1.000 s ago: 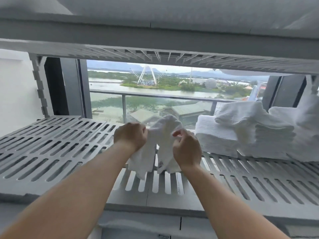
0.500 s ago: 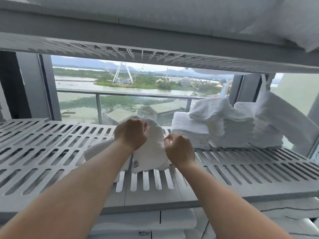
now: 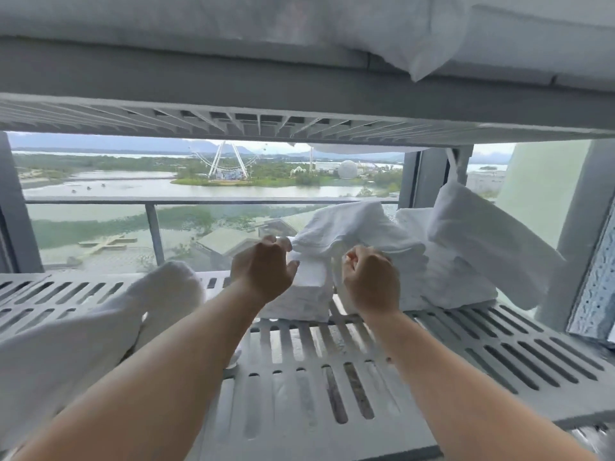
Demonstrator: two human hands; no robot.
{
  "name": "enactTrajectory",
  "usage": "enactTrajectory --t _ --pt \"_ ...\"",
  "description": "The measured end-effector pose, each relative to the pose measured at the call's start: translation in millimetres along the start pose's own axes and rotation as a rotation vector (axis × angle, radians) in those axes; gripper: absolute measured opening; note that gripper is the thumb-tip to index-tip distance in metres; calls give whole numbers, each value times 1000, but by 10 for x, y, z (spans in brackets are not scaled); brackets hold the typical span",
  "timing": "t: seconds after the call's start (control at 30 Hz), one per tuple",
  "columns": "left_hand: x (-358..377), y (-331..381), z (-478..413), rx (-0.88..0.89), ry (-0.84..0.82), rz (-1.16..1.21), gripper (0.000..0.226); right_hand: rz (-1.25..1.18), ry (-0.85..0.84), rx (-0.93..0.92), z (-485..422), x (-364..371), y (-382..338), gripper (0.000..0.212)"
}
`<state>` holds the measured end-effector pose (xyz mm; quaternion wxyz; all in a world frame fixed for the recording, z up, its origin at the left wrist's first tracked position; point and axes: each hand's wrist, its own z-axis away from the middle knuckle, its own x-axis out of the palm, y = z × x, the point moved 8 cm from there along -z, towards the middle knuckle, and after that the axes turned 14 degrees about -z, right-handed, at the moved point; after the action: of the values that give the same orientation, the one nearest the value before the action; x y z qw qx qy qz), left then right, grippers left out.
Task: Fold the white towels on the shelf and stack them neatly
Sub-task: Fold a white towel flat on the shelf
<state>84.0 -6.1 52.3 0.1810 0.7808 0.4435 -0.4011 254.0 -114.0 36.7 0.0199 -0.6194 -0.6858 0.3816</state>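
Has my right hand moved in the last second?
Yes. The right hand moved rightward: earlier it was left of the folded towel stack, now it is right of it.

Outside the window: Ferris wheel (image 3: 228, 159) on a green island, white dome (image 3: 348, 169) to its right, river (image 3: 233, 190) in front. Glass balcony railing (image 3: 199, 200) with a grey post (image 3: 155, 234). Rooftops (image 3: 229, 239) below. Perforated metal upright (image 3: 595, 294) far right.

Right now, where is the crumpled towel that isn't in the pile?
The crumpled towel lies at the left of the head view on the slatted shelf, beside the left forearm, apart from the folded stack further right.
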Motion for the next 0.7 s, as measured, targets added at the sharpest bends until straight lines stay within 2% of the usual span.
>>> enactTrajectory --t 0.17,0.4,0.53,0.7 --pt "181 621 -428 -5 -21 -44 47 48 50 -10 -536 -286 630 18" --pt "392 1096 -830 -12 -35 -31 48 5 -76 -59 -1020 -259 1060 22" --pt "493 1216 -1008 16 -64 -30 49 58 -227 65 -1142 -86 1201 37" --pt "590 1205 -1161 7 -129 -14 41 130 -303 198 -1186 30 1281 38"
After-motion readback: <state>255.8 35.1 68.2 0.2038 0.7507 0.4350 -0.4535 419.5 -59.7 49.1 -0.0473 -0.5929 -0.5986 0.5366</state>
